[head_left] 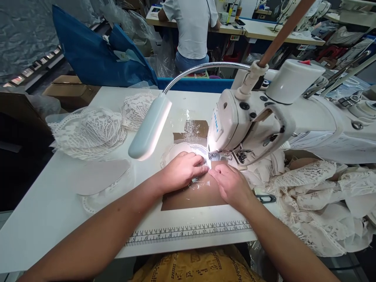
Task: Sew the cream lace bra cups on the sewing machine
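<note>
A white sewing machine (232, 117) stands over the table, its needle area brightly lit. Under the needle lies a white lace-edged fabric piece (176, 150), partly covered by my fingers. My left hand (185, 168) presses on this fabric just left of the needle, fingers bent and pressed together. Close in front of the needle, my right hand (230, 182) pinches the near edge of the white fabric between thumb and forefinger. The fingertips of both hands almost meet. Brown tape (190, 197) covers the table below them.
Lace cups (88, 131) are stacked at left, near a smooth pad piece (101, 178). A lamp (151, 127) hangs over the table. Lace fabric (323, 211) piles up at right, beside thread snips (266, 198). A ruler strip (190, 232) runs along the front. Another person (192, 31) sits beyond.
</note>
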A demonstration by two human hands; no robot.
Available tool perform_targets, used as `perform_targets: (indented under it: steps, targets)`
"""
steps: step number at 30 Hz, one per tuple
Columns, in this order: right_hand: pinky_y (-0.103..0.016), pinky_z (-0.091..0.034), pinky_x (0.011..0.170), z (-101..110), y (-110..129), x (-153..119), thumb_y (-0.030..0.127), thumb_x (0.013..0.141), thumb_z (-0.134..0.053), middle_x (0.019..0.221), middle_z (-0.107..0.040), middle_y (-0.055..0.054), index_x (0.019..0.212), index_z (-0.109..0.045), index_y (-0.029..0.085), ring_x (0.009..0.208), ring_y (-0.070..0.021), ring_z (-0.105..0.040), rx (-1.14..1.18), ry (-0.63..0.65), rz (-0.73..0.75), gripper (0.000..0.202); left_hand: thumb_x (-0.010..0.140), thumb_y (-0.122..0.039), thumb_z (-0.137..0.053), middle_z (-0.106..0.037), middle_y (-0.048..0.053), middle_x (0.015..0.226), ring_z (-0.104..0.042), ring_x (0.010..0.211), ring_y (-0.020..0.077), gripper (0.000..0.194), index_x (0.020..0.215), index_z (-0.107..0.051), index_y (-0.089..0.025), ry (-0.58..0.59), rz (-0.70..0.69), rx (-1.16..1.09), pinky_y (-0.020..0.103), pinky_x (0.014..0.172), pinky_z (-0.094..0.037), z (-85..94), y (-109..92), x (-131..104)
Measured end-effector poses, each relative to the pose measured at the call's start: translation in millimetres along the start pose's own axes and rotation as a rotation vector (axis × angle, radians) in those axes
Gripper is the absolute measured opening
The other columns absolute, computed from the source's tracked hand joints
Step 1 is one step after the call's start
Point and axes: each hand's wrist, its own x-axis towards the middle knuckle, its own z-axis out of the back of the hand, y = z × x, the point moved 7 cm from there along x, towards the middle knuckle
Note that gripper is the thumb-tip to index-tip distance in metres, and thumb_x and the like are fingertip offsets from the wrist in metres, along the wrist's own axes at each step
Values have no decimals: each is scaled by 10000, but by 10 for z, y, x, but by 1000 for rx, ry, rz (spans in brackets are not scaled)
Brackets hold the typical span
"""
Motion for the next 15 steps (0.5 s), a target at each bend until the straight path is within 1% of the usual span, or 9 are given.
perform_targets:
  steps: [7,12,15]
  targets:
    - [-266,-373,669,30,11,-7,-28,745,-411,833,-595,-51,1039,-677,178,756,-169,-498,13,-16,-1,447,986,-222,-358,-561,55,884,-449,766,194,345,1228,-602,-262,66,-3,58,326,672,-291,-4,-3,29]
    - [-261,-380,657,58,7,-13,-23,753,-419,858,-611,-57,1047,-682,178,755,-165,-504,33,-43,13,443,984,-207,-356,-556,63,871,-435,735,187,350,1205,-623,-249,53,-17,77,323,644,-268,-6,-7,28]
    - [-254,-388,636,63,-28,-17,1,789,-414,848,-625,-52,1047,-686,184,745,-159,-517,95,-62,3,417,991,-211,-354,-555,61,867,-431,732,186,353,1229,-609,-260,42,-15,76,319,639,-261,-6,-6,26]
